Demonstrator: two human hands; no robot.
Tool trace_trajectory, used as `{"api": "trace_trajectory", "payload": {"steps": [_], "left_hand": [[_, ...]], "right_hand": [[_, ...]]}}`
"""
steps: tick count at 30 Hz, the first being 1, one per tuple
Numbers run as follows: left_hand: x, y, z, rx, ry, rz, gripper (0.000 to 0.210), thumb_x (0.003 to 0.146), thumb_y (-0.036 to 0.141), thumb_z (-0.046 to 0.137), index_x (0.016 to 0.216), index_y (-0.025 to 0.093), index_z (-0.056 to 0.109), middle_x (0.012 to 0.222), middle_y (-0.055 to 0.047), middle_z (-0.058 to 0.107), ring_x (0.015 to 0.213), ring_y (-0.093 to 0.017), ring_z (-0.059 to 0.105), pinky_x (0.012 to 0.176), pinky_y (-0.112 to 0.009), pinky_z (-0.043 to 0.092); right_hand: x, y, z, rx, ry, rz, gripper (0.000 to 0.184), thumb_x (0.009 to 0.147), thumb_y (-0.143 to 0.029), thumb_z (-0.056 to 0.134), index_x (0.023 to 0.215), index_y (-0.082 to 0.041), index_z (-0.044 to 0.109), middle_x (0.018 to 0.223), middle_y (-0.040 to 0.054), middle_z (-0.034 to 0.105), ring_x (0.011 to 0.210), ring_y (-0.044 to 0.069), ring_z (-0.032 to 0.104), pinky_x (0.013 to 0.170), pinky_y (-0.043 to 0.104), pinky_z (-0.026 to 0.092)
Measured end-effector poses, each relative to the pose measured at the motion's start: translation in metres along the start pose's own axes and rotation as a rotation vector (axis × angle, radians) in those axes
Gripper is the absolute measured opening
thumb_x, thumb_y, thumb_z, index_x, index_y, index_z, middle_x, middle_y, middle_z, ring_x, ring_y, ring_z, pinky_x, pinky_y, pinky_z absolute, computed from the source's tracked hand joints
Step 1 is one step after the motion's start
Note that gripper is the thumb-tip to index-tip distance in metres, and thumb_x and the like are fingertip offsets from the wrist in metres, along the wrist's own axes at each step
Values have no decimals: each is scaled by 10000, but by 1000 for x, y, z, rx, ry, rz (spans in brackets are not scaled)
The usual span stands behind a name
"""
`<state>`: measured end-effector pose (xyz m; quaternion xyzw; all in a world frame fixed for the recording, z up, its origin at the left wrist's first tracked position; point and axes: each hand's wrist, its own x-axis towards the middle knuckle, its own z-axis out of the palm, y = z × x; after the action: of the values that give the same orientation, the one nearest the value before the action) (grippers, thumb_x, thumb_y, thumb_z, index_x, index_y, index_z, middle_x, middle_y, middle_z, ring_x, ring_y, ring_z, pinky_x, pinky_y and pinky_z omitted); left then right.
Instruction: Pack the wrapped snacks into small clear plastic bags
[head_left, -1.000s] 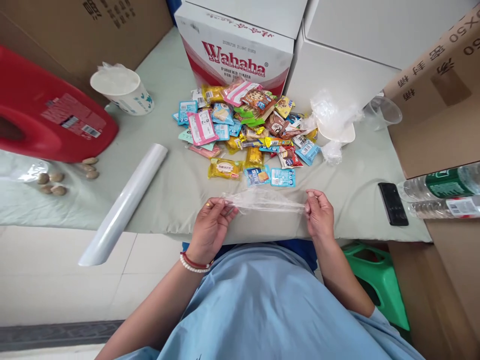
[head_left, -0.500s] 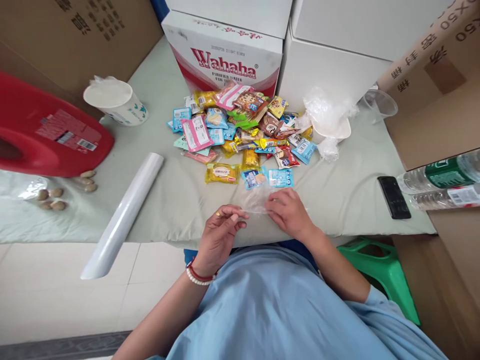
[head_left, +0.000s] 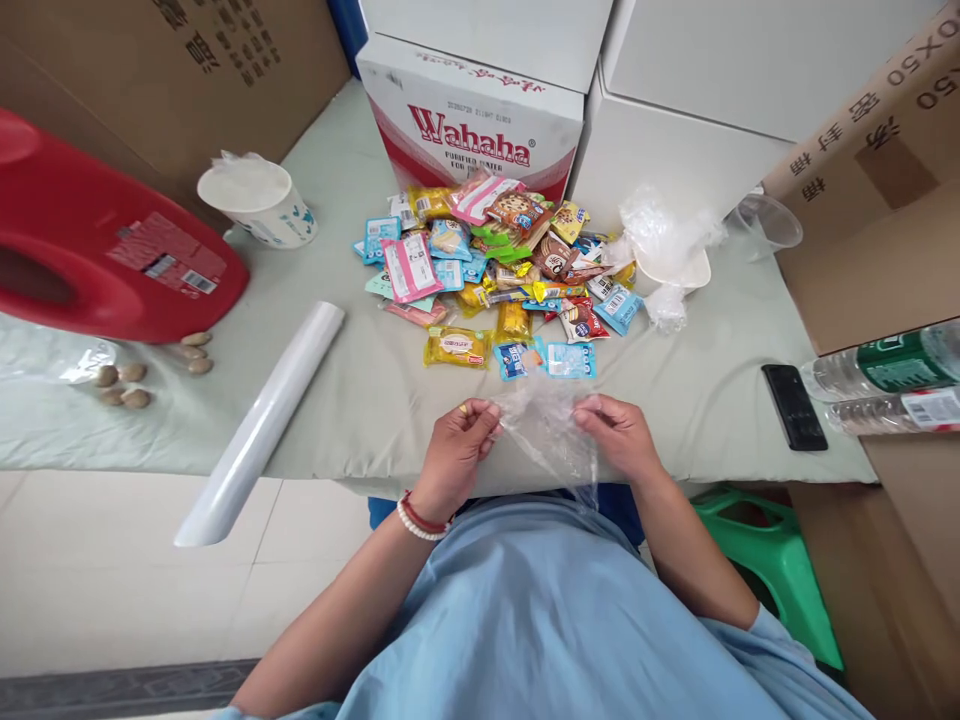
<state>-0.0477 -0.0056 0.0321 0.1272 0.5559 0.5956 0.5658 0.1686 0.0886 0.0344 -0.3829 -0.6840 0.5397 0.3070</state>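
A thin clear plastic bag hangs stretched between my two hands, over the front edge of the table. My left hand pinches one side of it between thumb and fingers. The other side is pinched in my right hand. Just beyond the bag lie a yellow snack packet and two small blue packets, one with a picture and one with print. Behind them is a heap of wrapped snacks in many colours.
A Wahaha carton stands behind the heap. On the left are a roll of film, a paper cup, a red jug and several nuts. A bowl with crumpled plastic, a phone and bottles sit right.
My hands have moved apart, and the plastic bag, bunched between them before, is now spread out and hangs lower. My left fingers have closed on its edge. The view has shifted slightly.
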Motion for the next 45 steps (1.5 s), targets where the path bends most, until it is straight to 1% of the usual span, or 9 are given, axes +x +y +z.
{"api": "trace_trajectory", "payload": {"steps": [7,15,20,26,30,34,37,41,45], "left_hand": [[-7,3,-52,60,133,142,429,670,484,916,857,175,683,650,46,575,521,-53,412,498,-186,329],[-55,15,-115,999,-199,323,336,891,557,679,943,238,771,1030,-69,735,788,-185,665,665,-298,526],[-32,29,-71,1105,217,558,490,966,575,564,1255,190,655,1182,-126,674,976,-246,666,795,-375,565],[37,7,7,1433,99,399,342,1023,405,478,1171,185,695,1049,-139,755,995,-304,704,844,-395,513],[52,2,-1,1397,235,368,414,1051,414,385,1160,173,703,936,-144,739,895,-323,699,785,-403,487],[41,0,-17,1226,411,759,445,991,439,517,1281,124,640,1204,-229,652,1182,-378,600,1002,-512,452],[27,-6,-16,1275,243,1007,334,977,370,567,1222,175,682,1214,-199,678,1240,-354,593,1103,-528,381],[27,-9,-17,1515,-131,912,376,1021,345,494,1328,226,675,1429,-156,662,1383,-339,559,1164,-528,338],[39,-8,-28,1688,-181,799,574,1043,454,442,1549,190,497,1659,-160,430,1528,-359,408,1244,-601,230]], "right_hand": [[-6,23,-23,193,440,229,404,852,-625,745,857,-223,711,643,-27,528,571,125,427,508,247,346],[-2,34,-49,-77,272,298,400,842,-600,744,922,-209,765,816,15,666,689,146,534,605,260,456],[10,25,-45,-43,174,239,398,842,-581,743,1004,-219,785,879,28,714,729,164,587,703,304,511],[6,21,-53,-96,100,142,336,871,-525,726,1016,-228,786,885,25,712,756,166,604,743,316,512],[-7,34,-79,-296,252,230,403,834,-496,712,1102,-198,752,915,54,703,770,199,619,761,374,548],[-16,21,-74,-608,491,61,379,898,-403,655,1218,-207,713,1185,136,652,906,246,636,844,447,571],[-16,6,-49,-677,341,-172,272,1000,-310,558,1204,-235,722,1185,131,669,1061,276,618,954,458,539],[-7,6,-35,-753,-167,-184,222,1003,-267,574,1116,-218,759,1117,115,732,1050,284,618,944,455,528],[30,5,-53,-828,-148,-163,273,1042,-252,500,1115,-214,760,1090,100,746,1039,267,635,961,433,521]]}}
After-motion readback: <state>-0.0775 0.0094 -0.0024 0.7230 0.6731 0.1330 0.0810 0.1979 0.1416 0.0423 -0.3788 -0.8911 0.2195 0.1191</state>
